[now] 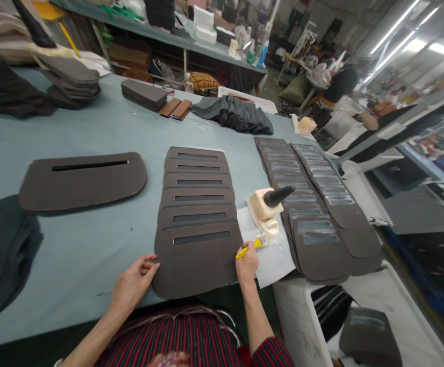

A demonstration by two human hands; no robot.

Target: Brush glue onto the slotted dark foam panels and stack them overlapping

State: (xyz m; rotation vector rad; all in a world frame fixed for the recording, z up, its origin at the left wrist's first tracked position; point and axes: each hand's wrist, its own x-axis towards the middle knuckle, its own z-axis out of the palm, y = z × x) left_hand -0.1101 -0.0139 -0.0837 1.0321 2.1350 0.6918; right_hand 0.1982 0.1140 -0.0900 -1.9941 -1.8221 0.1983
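Passage runs over the pale-blue tabletop (130, 242) left of the overlapping brown slotted panels (199, 208), while a cream black-coned block (258, 206) obstructs the right.

A long worktable (92, 135), overlapping slotted panels (197, 267) and overhead tube lights (395, 26) mark this as a workshop.

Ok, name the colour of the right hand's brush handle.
The brush handle is yellow, best seen in the head view.

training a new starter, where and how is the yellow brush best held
I'd probably hold the yellow brush by its slim handle from the near side, as the right hand does: the handle slants back toward the wearer, while the bristles point away over the white sheet.
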